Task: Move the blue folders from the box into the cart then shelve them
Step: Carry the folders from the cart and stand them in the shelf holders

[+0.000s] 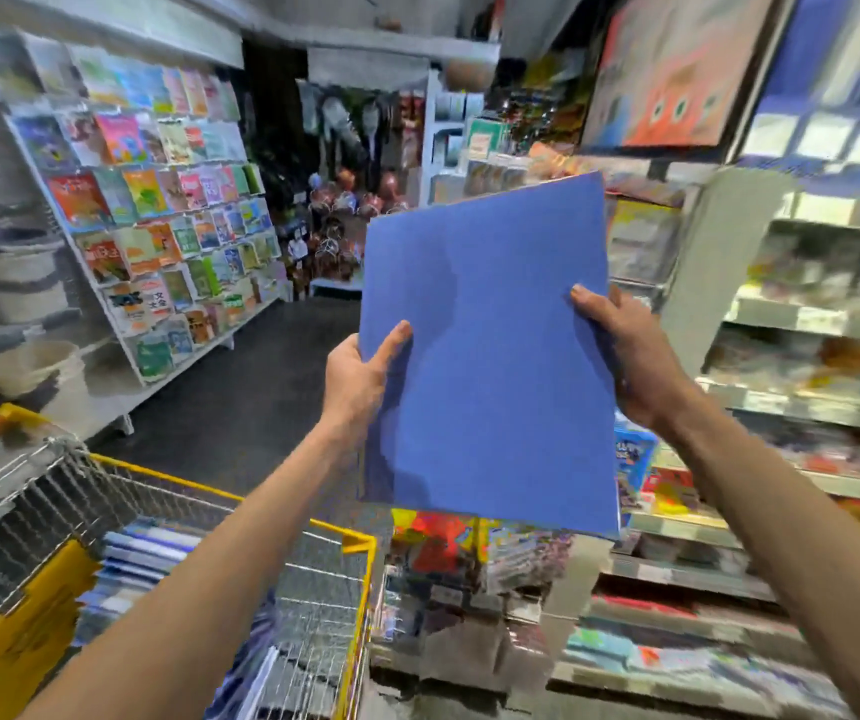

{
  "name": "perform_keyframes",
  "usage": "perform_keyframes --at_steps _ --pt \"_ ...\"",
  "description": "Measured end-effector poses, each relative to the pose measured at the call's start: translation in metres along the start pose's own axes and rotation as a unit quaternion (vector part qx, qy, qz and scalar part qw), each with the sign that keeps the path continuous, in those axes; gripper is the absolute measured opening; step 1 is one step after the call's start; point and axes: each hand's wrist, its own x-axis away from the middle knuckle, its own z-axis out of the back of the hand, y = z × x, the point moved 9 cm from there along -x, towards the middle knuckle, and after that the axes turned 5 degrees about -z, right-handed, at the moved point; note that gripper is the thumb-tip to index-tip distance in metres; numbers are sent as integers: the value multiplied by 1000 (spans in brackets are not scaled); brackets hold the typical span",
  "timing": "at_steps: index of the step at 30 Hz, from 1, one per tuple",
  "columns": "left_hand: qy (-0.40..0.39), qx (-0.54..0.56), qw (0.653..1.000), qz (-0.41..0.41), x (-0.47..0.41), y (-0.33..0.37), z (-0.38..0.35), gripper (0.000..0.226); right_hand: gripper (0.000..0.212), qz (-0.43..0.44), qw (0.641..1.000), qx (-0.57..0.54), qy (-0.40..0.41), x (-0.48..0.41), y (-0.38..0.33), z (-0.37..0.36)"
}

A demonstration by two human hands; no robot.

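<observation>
Both hands up w/ a blue folder (490, 356) held mid-air, tilted, in front of the shelves (802, 407) on the right. Left hand (360, 381) grips its left edge, thumb laid flat on the front, other fingers hidden behind. Right hand (630, 356) clamps the right edge, thumb on front too. Down left, the yellow-rimmed wire cart (282, 517) has more folders (142, 558) stacked inside. Book rack (158, 210) on the far left, blurry

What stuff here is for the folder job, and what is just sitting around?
For the job:
blue folder, gripped by left hand and right hand
yellow cart
stacked folders inside it
shelves on the right

Just sitting around:
rack of colourful books
pale buckets
</observation>
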Motion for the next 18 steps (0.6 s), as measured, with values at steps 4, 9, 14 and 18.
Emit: perform_keyframes --at_steps 4,9,14,18 --pt "-51 19 998 -24 18 32 -99 50 42 29 999 34 20 24 -47 84" --pt "-90 46 993 -53 42 61 -240 25 47 71 993 68 63 57 -99 207" --pt "-132 13 986 -97 55 92 -382 20 49 126 979 84 138 83 -156 331" --pt "-191 -116 963 -147 61 122 -491 31 41 177 958 123 189 98 -209 416"
